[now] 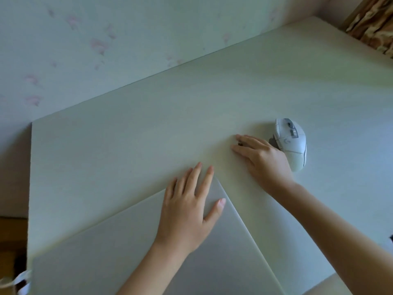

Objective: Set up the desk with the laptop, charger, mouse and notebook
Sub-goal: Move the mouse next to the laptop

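A closed silver laptop [131,248] lies at the near edge of the pale desk [148,128], turned at an angle. My left hand [187,207] rests flat on the lid near its far right corner, fingers spread. My right hand [261,158] lies palm down on the bare desk just right of that corner, fingers apart. A white mouse [292,143] sits on the desk touching the back of my right hand on its right side. No charger or notebook shows.
The desk stands against a pale wall with faint pink flower marks [97,45]. A patterned brown curtain [374,24] hangs at the top right. Beyond the desk's left edge, wooden floor [10,248] and a white object [21,282] show.
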The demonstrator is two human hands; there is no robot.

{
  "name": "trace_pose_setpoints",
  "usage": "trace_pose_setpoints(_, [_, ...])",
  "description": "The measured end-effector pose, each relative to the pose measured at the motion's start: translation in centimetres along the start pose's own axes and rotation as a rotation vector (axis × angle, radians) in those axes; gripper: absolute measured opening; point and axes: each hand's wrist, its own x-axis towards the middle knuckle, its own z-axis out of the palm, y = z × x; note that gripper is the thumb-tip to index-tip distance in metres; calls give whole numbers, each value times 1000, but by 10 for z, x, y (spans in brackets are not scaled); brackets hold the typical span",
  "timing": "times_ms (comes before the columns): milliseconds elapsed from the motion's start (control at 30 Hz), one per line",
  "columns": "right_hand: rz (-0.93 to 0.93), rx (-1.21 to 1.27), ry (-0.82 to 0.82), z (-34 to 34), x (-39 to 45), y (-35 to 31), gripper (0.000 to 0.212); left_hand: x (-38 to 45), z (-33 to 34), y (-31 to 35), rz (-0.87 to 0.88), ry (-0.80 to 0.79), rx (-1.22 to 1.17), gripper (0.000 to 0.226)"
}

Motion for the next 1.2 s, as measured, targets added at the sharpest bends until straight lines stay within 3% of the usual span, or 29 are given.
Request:
trace_pose_setpoints(300, [-31,270,37,1,-31,-25,33,16,-12,5,-72,-37,-131,50])
trace_pose_setpoints(467, [392,759,2,-5,-39,-42,28,40,-18,-2,-279,-107,-532,19])
trace_pose_setpoints(567, [613,992,-34,-10,-46,-43,27,48,-14,-4,-347,-150,-627,11])
trace_pose_setpoints(833, [831,1341,75,-25,-52,-59,21,63,-21,24,-427,-74,-331,42])
trace_pose_setpoints(1033, [918,1627,144,-40,-46,-78,28,63,-44,27,-356,46,-362,56])
trace_pose_setpoints(1200, [897,1624,158,-46,-43,-86,26,62,-51,25,-302,96,-415,59])
